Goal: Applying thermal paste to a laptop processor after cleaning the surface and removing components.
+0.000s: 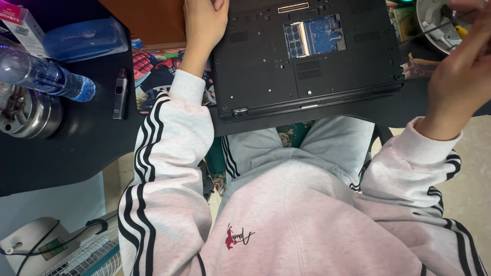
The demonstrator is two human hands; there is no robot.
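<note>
A black laptop [266, 76] lies upside down on the black desk [61, 153]. Its small hatch is off and shows a blue memory board [319, 35]. My left hand [203, 28] rests on the laptop's left edge, thumb on the base; its fingers run out of the top of the view. My right hand [460, 71] is raised at the far right beside a white bowl [429, 23]. Its blurred fingers close around a thin screwdriver [429, 31] with a yellow grip, whose shaft points left over the bowl.
A clear water bottle [41, 74] lies at the left, with a blue plastic box [84, 38] behind it and a round steel tin [25, 115] in front. A small dark lighter-shaped thing [120, 94] sits on a colourful mat [158, 71]. A white fan [76, 253] stands on the floor.
</note>
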